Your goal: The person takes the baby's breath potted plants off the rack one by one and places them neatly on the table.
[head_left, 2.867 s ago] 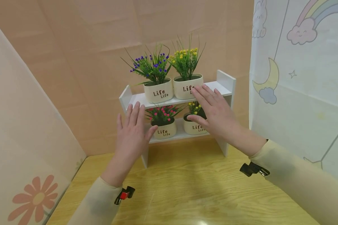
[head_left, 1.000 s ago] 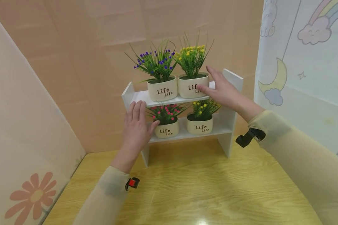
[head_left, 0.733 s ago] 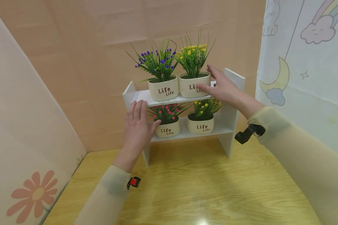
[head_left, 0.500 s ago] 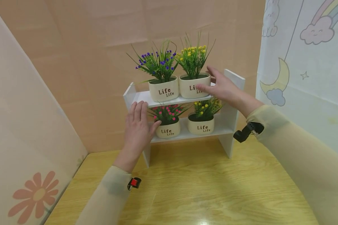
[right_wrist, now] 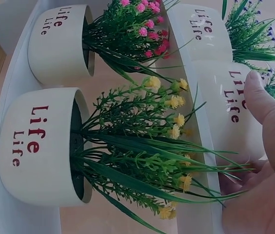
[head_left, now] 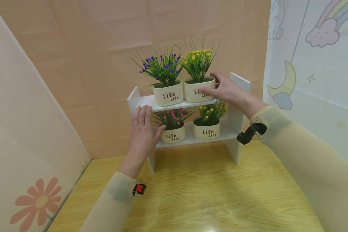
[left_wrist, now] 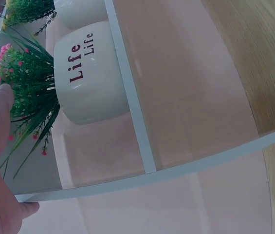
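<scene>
The right hand (head_left: 230,91) held the upper yellow-flowered pot (head_left: 195,91), its thumb across the printed front and its fingers behind the right side. That pot stood upright on the top board of the white shelf (head_left: 233,151), right of the middle, close to the front edge. Just beside it, nearer the left end, stood the purple-flowered pot (head_left: 168,93). The left hand (head_left: 141,133), fingers extended and thumb spread wide, rested at the shelf's front left edge. On the lower board, the pink-flowered pot (head_left: 174,135) and lower yellow-flowered pot (head_left: 207,131) stood apart. The shelf occupied the worktop (head_left: 197,193) near its back edge.
</scene>
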The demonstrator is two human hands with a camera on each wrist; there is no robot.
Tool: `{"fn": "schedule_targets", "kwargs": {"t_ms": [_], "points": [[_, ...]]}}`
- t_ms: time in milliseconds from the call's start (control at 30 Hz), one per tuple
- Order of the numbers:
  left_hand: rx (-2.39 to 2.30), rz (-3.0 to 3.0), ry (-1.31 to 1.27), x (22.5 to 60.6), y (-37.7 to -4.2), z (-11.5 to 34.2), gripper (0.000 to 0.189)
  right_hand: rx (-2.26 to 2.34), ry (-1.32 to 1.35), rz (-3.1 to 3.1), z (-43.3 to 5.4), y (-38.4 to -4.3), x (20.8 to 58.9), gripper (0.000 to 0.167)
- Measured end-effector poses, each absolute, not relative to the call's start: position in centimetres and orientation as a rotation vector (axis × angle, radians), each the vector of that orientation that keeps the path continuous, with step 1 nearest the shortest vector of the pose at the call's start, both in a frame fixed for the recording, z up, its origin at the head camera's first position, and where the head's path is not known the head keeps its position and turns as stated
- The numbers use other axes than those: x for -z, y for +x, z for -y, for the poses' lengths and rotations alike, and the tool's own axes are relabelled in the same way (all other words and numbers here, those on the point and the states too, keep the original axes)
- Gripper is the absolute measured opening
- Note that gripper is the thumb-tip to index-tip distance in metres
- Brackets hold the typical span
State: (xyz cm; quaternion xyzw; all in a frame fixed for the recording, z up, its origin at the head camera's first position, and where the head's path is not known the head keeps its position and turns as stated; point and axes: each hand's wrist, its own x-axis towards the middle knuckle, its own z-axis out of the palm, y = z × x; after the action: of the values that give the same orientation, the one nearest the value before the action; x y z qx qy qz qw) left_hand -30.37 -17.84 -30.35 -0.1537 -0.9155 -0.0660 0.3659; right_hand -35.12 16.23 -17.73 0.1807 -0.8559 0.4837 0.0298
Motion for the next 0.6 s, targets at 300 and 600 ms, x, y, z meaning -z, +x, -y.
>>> {"fn": "schedule_targets", "kwargs": {"t_ms": [300,600], "points": [[0.188,2.351,-0.392,30.36,-30.23,17.72,0.089,-1.497,0.537,2.607,-15.77,-34.94,17.97,0.113],[0.208,2.32,-0.402,30.59,-30.48,17.73,0.089,-1.534,0.523,2.582,-15.71,-34.94,18.19,0.115]]}}
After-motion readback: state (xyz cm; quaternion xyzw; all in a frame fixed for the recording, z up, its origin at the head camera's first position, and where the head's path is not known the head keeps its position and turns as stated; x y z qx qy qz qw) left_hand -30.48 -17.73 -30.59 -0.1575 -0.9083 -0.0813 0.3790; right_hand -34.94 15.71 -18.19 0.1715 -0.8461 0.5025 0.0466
